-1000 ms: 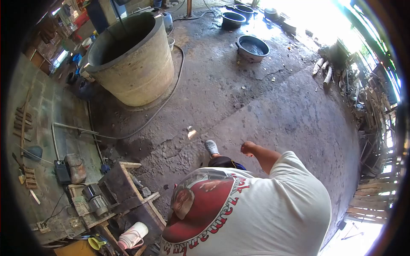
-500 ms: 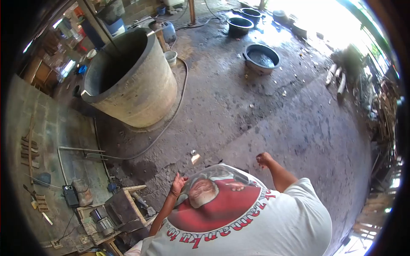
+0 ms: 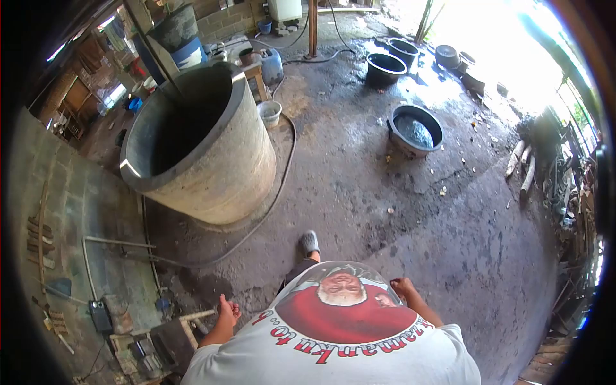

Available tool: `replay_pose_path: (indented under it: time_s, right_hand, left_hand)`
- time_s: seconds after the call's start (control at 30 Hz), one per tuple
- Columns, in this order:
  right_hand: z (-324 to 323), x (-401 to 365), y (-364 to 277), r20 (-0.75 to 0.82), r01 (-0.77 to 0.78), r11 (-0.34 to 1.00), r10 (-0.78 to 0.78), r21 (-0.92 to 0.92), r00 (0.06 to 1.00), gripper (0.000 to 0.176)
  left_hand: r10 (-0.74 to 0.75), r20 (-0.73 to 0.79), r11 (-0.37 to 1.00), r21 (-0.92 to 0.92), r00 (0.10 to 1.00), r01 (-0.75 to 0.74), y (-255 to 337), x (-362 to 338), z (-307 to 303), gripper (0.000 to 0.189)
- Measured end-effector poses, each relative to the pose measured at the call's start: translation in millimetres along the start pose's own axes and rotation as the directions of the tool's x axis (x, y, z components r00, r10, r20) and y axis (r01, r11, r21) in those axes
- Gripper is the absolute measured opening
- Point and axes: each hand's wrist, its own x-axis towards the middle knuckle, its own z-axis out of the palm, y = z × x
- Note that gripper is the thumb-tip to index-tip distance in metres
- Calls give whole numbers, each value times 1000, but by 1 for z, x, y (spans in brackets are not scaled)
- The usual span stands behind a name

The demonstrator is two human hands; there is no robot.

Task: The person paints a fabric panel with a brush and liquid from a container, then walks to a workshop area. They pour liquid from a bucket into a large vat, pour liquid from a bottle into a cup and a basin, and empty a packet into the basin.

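Observation:
My left hand (image 3: 228,309) is held out at the left of my shirt, above the wet floor. Its fingers are loosely bent and apart, with nothing in them. On the other side, my right hand (image 3: 402,289) hangs close to the shirt (image 3: 417,343); its fingers are curled in and I see nothing held. My shoe (image 3: 309,242) shows on the floor ahead of the shirt. A low wooden frame (image 3: 189,324) lies just below and left of my left hand.
A large concrete cylinder tank (image 3: 218,170) stands ahead left, with a hose (image 3: 289,157) curving round its base. Black tubs (image 3: 417,131) sit ahead right, the nearest holding water. Logs (image 3: 527,168) lie at the right. A small bucket (image 3: 270,114) stands beside the tank.
The tank and tubs now appear lower and nearer in view. My left hand has shifted left and down; my right hand has come down closer to the shirt. A shoe has come into sight.

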Motion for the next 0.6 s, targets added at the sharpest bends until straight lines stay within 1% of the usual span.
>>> replay_pose_path:
  time_s: [0.03, 0.07, 0.1, 0.13, 0.17, 0.2, 0.23, 0.27, 0.3, 0.33, 0.4, 0.43, 0.47, 0.5, 0.53, 0.57, 0.6]
  right_hand:
    - [-4, 18, 19, -6, 153, 988, -153, -9, 988, 32]
    - [-15, 35, 27, -9, 300, 954, -300, -25, 954, 33]
    - [-34, 10, -16, -58, 45, 992, -38, 115, 998, 33]
    - [-57, -33, -84, -103, -190, 940, 226, 284, 969, 33]
    - [-70, -20, -88, -94, -207, 928, 246, 310, 965, 33]
    - [-82, -7, -85, -85, -220, 917, 261, 333, 962, 33]
    - [-94, 7, -87, -95, -201, 926, 243, 320, 965, 33]
    - [-103, 27, -80, -152, -170, 872, 265, 459, 952, 33]
    - [-114, 45, -88, -194, -130, 798, 296, 588, 935, 33]
    - [-125, 56, -106, -187, -129, 806, 284, 578, 941, 33]
    - [-144, 65, -134, -249, -67, 820, 249, 569, 936, 32]
    - [-155, 58, -163, -242, -67, 825, 241, 562, 940, 32]
    - [-167, 49, -198, -203, -89, 881, 203, 464, 958, 31]
    - [-181, 55, -221, -163, -100, 928, 168, 358, 972, 30]
    - [-193, 79, -223, -141, -92, 938, 146, 335, 979, 29]
    - [-206, 100, -226, -123, -91, 940, 138, 328, 983, 29]
    - [-220, 123, -228, -104, -96, 943, 136, 320, 985, 29]
  left_hand:
    - [29, -67, 998, -50, 997, -32, 23, 13, 18, 59]
    - [40, -97, 993, -107, 995, -50, 52, 20, 55, 55]
    - [87, -33, 992, -94, 996, -90, 84, 31, 92, 53]
    - [135, 29, 988, -86, 990, -132, 119, 41, 132, 51]
    - [176, 124, 980, -117, 977, -162, 158, 33, 184, 49]
    - [258, 236, 960, -172, 937, -221, 190, 39, 233, 50]
    - [293, 340, 948, -224, 894, -225, 226, 31, 286, 49]
    - [321, 400, 944, -212, 859, -254, 260, 6, 336, 47]
    - [386, 497, 923, -210, 777, -324, 294, -22, 379, 46]
    - [406, 491, 913, -184, 771, -363, 324, -58, 418, 46]
    - [447, 639, 890, -253, 625, -378, 383, -88, 479, 44]
    - [499, 664, 854, -266, 557, -448, 413, -101, 502, 43]
    - [544, 686, 811, -282, 483, -512, 444, -114, 522, 43]
    - [589, 681, 768, -304, 435, -563, 476, -123, 536, 39]
    - [654, 623, 714, -319, 430, -624, 508, -140, 545, 38]
    - [720, 576, 635, -319, 388, -704, 541, -147, 550, 37]
    - [768, 517, 589, -336, 379, -735, 570, -165, 550, 39]
